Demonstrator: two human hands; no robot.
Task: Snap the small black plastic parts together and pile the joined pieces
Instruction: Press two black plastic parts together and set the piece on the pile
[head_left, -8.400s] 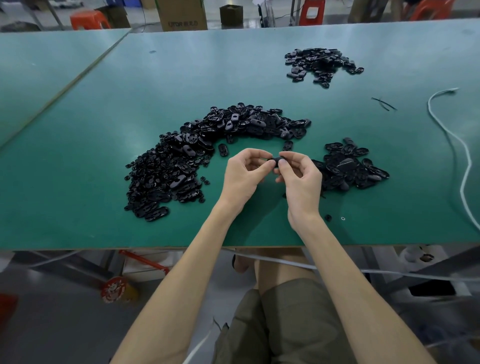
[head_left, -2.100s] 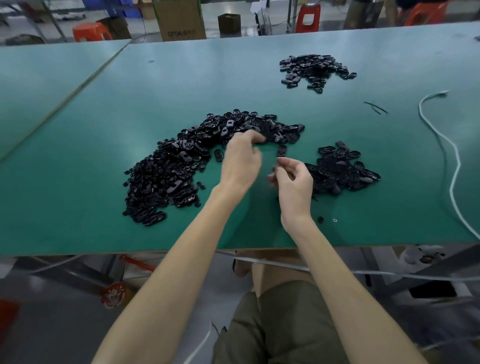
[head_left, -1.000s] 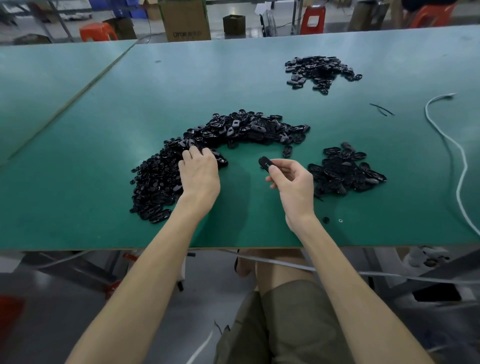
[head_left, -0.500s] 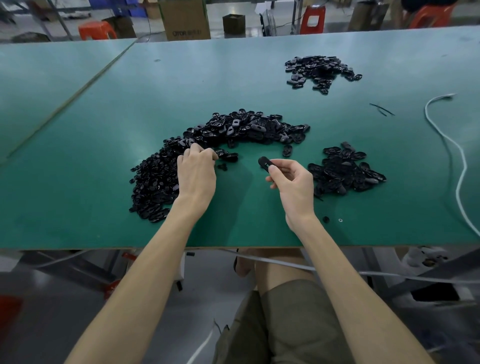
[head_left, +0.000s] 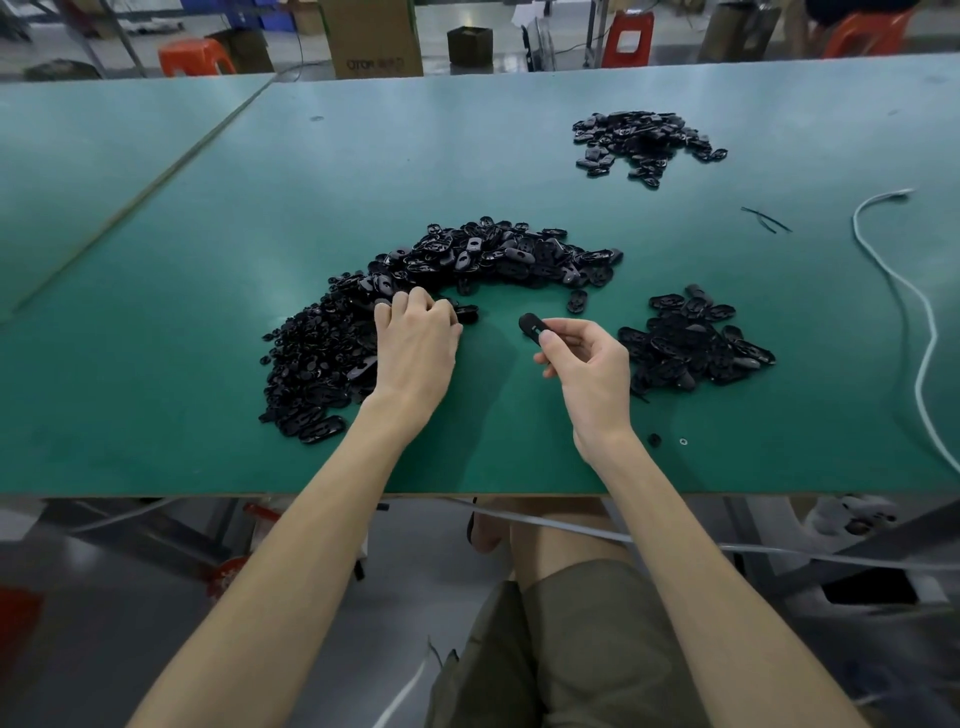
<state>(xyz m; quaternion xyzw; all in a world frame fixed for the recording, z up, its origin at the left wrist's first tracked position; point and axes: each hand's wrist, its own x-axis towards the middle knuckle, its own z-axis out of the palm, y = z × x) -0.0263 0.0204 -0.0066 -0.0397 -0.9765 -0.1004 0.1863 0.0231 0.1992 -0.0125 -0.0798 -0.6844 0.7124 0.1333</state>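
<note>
Fingers (head_left: 571, 328) of right hand (head_left: 592, 374): thumb and forefinger pinched on one black oval part (head_left: 531, 326), held just above green table (head_left: 208, 364); remaining fingers curled. Left hand (head_left: 415, 348): palm down, fingers bent into inner edge of large curved heap (head_left: 493, 254) of loose black parts; whether they grasp a piece cannot be told. Smaller pile (head_left: 696, 343): on table, just beside right hand, on its outer side. Far pile (head_left: 644, 143): well apart, toward far right of table. White cable (head_left: 919, 312): trailing along right side of table. Cardboard box (head_left: 371, 36): on floor beyond table's far edge.
</note>
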